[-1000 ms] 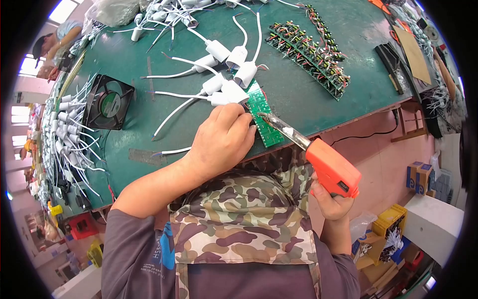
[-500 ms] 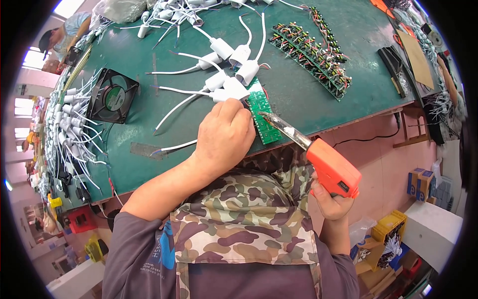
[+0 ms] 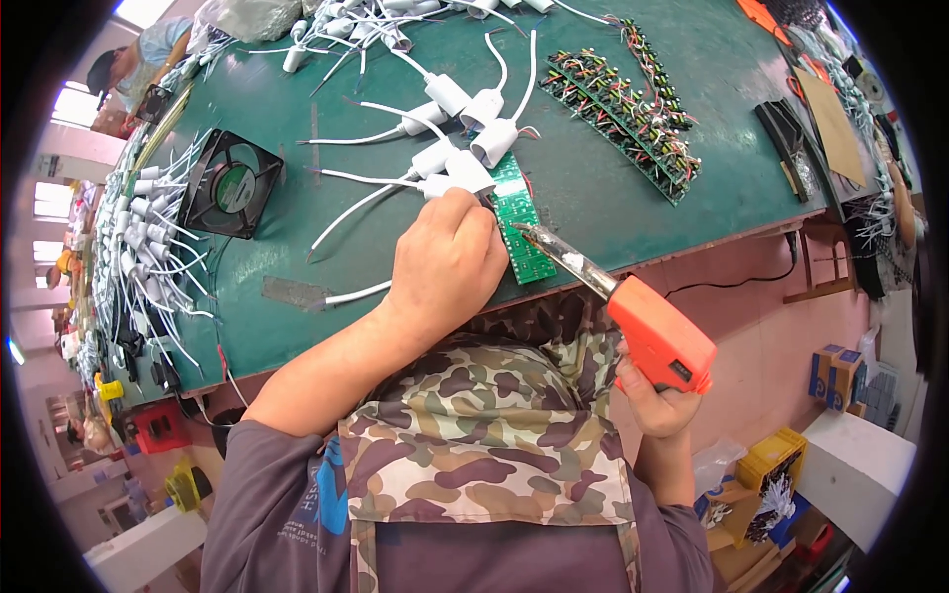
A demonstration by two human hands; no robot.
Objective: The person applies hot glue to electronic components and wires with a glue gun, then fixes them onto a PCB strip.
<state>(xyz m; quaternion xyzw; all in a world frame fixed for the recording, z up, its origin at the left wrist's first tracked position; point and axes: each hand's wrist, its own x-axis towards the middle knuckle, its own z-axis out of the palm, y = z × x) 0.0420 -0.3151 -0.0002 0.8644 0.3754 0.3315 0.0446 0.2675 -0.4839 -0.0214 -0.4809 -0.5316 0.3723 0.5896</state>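
Observation:
My right hand (image 3: 654, 403) is wrapped round the handle of an orange-red soldering gun (image 3: 660, 328). Its metal tip points left and meets, or hovers just over, a green circuit board (image 3: 532, 259) at the table's front edge. Along the board's left edge my left hand (image 3: 447, 252) is closed in a pinch; the fingertips and what they hold are hidden. A white cable (image 3: 358, 294) emerges from beneath that wrist. Several white sleeve-like caps with cables, such as this white cap (image 3: 470, 171), cluster at the board's far end and beside my left knuckles.
On the green table (image 3: 346, 99) a black fan (image 3: 233, 186) stands at left, beside a heap of white cabled caps (image 3: 148, 237). Populated circuit boards (image 3: 628, 124) lie at far right, with a black bar-shaped part (image 3: 781, 143) beyond. Another person (image 3: 148, 59) is at the far left.
The view has shifted slightly, so the table's things sit a little differently in the picture. Both hands and the soldering gun keep almost the same place at the board.

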